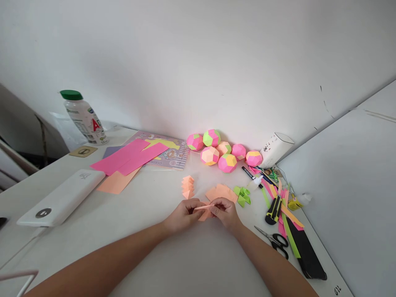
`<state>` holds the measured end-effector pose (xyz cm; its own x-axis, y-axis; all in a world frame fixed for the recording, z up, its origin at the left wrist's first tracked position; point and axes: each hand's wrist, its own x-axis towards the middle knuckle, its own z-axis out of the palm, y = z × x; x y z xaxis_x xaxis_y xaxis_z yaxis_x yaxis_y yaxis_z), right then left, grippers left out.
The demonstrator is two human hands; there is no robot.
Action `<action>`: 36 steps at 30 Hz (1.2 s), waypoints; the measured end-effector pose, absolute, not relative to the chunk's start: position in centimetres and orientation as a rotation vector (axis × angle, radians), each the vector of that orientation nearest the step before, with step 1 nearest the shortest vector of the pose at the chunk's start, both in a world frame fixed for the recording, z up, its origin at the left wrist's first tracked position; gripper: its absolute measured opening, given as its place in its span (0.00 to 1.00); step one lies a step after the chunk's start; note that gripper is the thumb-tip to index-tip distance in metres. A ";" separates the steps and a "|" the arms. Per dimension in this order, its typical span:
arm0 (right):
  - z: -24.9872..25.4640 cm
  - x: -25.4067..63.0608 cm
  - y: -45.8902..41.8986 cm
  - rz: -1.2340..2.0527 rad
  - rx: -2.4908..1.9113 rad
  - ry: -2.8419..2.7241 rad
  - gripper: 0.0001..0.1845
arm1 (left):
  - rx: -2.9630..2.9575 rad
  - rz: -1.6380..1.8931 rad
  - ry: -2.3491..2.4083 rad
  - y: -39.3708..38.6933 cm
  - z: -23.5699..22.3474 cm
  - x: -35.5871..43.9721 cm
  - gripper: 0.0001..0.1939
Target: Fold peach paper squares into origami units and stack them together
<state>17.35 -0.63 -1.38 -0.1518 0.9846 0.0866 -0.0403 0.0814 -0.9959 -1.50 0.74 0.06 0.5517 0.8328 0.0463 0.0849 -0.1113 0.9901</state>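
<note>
Between my two hands is a folded piece of orange paper [204, 208], held low over the table. My left hand [183, 215] pinches its left end, and my right hand [226, 213] pinches the right end; part of the paper is hidden by fingers. Just beyond lie flat orange paper pieces [222, 192]. A stack of folded orange paper units [187, 187] sits beyond my left hand. Folded green paper units [243, 195] lie close to my right hand, on its far side.
Several paper balls [228, 163] rest against the wall. Scissors [274, 239], a utility knife [274, 210] and paper strips [290, 231] lie at right, beside a white tube [276, 149]. Pink sheets [131, 156], a white power bank [62, 198] and a bottle [83, 117] are at left.
</note>
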 end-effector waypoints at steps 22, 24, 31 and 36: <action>-0.7 17.2 -0.8 1.223 -1.014 -1.449 0.05 | 1.476 0.748 0.832 0.9 -0.1 -1.5 0.12; -0.6 17.3 -0.9 1.222 -1.012 -1.457 0.06 | 1.462 0.746 0.827 0.9 0.0 -1.5 0.12; -0.2 17.2 -1.4 1.212 -1.078 -1.432 0.10 | 1.371 0.757 0.785 0.8 0.5 -1.7 0.16; 0.0 16.7 -1.6 1.229 -1.057 -1.452 0.10 | 1.405 0.737 0.757 0.8 0.4 -1.7 0.16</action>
